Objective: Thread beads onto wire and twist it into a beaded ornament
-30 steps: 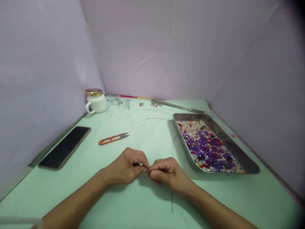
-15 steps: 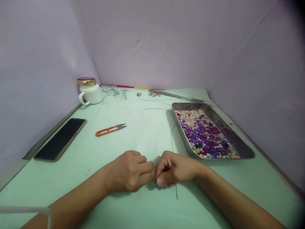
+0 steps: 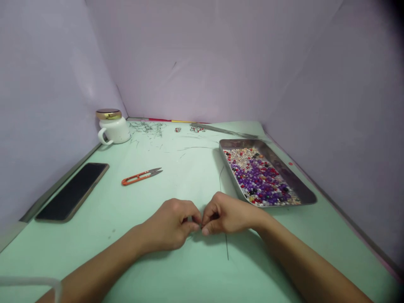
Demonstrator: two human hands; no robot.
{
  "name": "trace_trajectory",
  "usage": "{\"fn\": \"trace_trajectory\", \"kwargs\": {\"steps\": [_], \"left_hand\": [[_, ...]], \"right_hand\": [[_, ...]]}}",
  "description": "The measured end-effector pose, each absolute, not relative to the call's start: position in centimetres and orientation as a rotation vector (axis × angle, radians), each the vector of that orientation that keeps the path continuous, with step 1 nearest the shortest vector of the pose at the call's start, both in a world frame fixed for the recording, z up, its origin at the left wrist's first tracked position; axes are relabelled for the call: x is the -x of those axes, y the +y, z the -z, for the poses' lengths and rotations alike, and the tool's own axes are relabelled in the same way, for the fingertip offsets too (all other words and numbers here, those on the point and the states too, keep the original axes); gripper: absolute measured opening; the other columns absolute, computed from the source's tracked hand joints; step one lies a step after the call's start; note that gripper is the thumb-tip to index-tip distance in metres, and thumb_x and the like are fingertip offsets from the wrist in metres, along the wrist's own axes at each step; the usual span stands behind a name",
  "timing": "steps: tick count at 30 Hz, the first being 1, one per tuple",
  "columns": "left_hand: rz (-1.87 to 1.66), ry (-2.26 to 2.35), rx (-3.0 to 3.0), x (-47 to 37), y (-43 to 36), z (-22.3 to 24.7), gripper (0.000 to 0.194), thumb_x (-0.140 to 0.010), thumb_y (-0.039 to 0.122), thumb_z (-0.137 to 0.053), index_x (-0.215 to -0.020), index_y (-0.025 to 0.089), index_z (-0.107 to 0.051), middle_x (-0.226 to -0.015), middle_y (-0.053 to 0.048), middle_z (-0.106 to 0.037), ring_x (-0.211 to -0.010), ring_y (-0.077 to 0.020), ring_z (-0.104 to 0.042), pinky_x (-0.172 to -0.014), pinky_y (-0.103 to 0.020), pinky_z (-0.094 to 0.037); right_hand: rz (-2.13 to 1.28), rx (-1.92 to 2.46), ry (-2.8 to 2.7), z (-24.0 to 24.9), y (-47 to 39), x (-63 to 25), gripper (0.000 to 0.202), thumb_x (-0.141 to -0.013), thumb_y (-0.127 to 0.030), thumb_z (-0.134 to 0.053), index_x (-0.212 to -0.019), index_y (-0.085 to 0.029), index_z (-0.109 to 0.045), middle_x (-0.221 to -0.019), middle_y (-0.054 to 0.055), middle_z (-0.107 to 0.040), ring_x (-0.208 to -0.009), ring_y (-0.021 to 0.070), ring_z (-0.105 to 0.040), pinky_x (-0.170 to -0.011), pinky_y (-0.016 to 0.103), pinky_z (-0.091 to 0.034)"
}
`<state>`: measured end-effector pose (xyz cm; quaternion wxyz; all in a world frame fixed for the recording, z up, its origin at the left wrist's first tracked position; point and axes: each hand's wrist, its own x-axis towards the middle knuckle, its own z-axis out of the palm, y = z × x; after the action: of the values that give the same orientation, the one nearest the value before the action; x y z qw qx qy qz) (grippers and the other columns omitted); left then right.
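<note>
My left hand (image 3: 178, 223) is closed in a pinch, thumb and index fingertips together, low over the green tabletop. Close against it, my right hand (image 3: 222, 216) pinches too, and the fingertips of both meet. Whatever sits between them is too small to make out. A thin dark wire (image 3: 227, 248) runs beneath my right hand, its ends showing in front of and behind it. To the right of that hand stands a metal tray (image 3: 298, 195) of purple, red, black and pale beads (image 3: 259, 179). Orange thread snips (image 3: 142, 176) lie beyond my left hand, blades pointing right.
A phone (image 3: 74, 191) lies at the left edge, with a gold-lidded white mug (image 3: 115, 130) behind it. Wire scraps (image 3: 147, 128), small beaded pieces (image 3: 198, 129) and a bundle of straight wires (image 3: 227, 131) are along the back. Pale walls (image 3: 189, 63) enclose the table.
My left hand has turned, so its thumb and index finger now show pinched together. My right hand stays pinched beside it. The whole view has shifted slightly.
</note>
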<state>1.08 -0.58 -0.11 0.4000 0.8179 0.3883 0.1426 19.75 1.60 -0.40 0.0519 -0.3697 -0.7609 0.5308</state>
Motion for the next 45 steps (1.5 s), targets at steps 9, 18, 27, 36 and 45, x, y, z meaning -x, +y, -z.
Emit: {"fn": "trace_trajectory", "kwargs": {"steps": [9,18,27,36,45], "left_hand": [[-0.715,1.127,-1.494,-0.7,0.8,0.1,0.005,-0.068,0.018,-0.052,-0.066,0.014,-0.052,-0.052,0.005,-0.044,-0.046,-0.0059,-0.036,-0.044,-0.019,-0.028],[-0.828,1.093,-1.301,-1.2,0.8,0.7,0.013,-0.067,0.025,-0.057,-0.069,0.013,-0.053,-0.049,0.005,-0.045,-0.044,-0.0062,-0.037,-0.043,-0.019,-0.027],[-0.778,1.035,-1.285,-0.7,1.4,1.3,0.016,-0.064,0.025,-0.059,-0.069,0.011,-0.058,-0.05,0.003,-0.048,-0.041,-0.0044,-0.029,-0.042,-0.02,-0.022],[-0.933,1.136,-1.075,-0.6,1.6,1.2,0.01,-0.063,0.021,-0.062,-0.065,0.013,-0.056,-0.044,0.006,-0.042,-0.041,-0.0035,-0.031,-0.04,-0.017,-0.02],[-0.961,1.09,-0.945,-0.8,1.5,1.8,0.015,-0.061,0.022,-0.066,-0.066,0.012,-0.057,-0.041,0.006,-0.041,-0.039,-0.0032,-0.031,-0.039,-0.017,-0.018]], "right_hand": [[-1.968,0.974,-1.225,0.9,2.8,-19.7,0.035,-0.066,-0.031,-0.067,-0.096,-0.016,-0.061,-0.068,0.002,-0.061,-0.058,0.009,-0.055,-0.049,0.018,-0.042],[-1.766,1.05,-1.052,1.0,1.4,-17.3,0.022,-0.061,-0.034,-0.07,-0.07,-0.014,-0.064,-0.059,0.0,-0.058,-0.054,0.0083,-0.053,-0.043,0.017,-0.038],[-1.65,1.158,-1.122,0.7,2.0,-16.0,0.025,-0.057,-0.036,-0.071,-0.059,-0.013,-0.061,-0.05,-0.002,-0.055,-0.045,0.0065,-0.046,-0.041,0.018,-0.036],[-1.602,1.156,-1.236,0.8,1.8,-15.9,0.031,-0.063,-0.041,-0.064,-0.08,-0.015,-0.064,-0.072,0.003,-0.062,-0.065,0.013,-0.056,-0.047,0.02,-0.042],[-1.361,1.197,-1.345,1.5,1.0,-15.1,0.018,-0.061,-0.028,-0.065,-0.072,-0.015,-0.057,-0.07,0.002,-0.059,-0.064,0.0137,-0.054,-0.046,0.021,-0.043]]}}
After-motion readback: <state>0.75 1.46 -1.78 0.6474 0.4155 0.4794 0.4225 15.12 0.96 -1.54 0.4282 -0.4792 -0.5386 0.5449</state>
